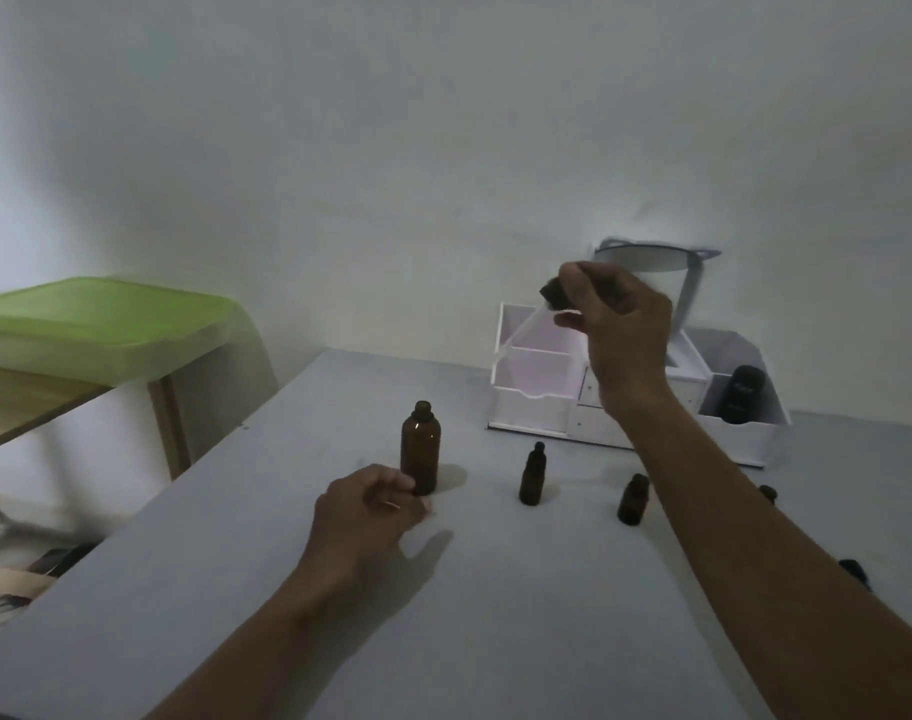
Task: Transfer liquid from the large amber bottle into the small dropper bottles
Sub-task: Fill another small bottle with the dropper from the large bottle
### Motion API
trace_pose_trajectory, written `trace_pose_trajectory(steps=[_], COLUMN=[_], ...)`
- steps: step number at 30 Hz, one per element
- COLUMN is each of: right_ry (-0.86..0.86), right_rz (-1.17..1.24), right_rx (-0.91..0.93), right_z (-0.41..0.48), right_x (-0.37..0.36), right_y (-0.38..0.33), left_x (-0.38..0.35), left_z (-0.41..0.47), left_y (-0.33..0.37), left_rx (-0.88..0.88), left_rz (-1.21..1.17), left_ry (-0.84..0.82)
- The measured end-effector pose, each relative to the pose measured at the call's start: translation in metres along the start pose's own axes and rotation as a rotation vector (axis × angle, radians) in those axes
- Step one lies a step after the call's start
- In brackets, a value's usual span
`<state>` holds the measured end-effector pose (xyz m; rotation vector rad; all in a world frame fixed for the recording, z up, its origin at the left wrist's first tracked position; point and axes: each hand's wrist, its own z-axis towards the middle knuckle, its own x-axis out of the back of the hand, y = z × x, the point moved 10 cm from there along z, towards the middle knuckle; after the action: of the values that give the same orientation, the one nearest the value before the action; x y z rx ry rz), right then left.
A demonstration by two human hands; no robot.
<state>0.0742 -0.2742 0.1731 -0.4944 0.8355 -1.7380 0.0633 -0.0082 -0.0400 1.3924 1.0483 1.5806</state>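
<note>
The large amber bottle [420, 444] stands upright and uncapped on the grey table [339, 615], left of centre. My left hand [363, 517] rests on the table with its curled thumb and fingers against the bottle's base. My right hand [617, 324] is raised above the table's back right and pinches a small dark cap [551, 293]. A capped small dropper bottle [532, 478] and a second small bottle [633, 500] stand between my arms. A third small bottle [768, 493] is partly hidden behind my right forearm.
A white organiser box [532, 407] with a dark jar [744, 394] and a round mirror [646, 258] stands at the back right. A small dark object [855, 569] lies beside my right arm. A green-lidded container [95, 317] sits on a wooden stand to the left.
</note>
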Motion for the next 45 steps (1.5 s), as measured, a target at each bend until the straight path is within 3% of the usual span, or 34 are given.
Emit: trace_pose_trajectory(steps=[5,10,21,45], right_ry=[0.156,0.222,0.201,0.181], right_rz=[-0.093,-0.175,-0.310,-0.441], right_rx=[-0.053,-0.089,0.041,-0.006], right_z=[-0.008,-0.019,-0.030,-0.038], right_x=[0.081,0.126,0.145,0.150], right_y=[0.031,0.058,0.050,0.085], left_x=[-0.076,-0.152,-0.226,-0.230], left_z=[-0.023,-0.027,-0.005,-0.013], left_y=[0.040,0.065,0.096,0.113], left_rx=[-0.127,-0.169,-0.096,-0.184], left_rz=[0.002,0.011,-0.097,-0.042], left_ry=[-0.270,-0.383,-0.322,-0.314])
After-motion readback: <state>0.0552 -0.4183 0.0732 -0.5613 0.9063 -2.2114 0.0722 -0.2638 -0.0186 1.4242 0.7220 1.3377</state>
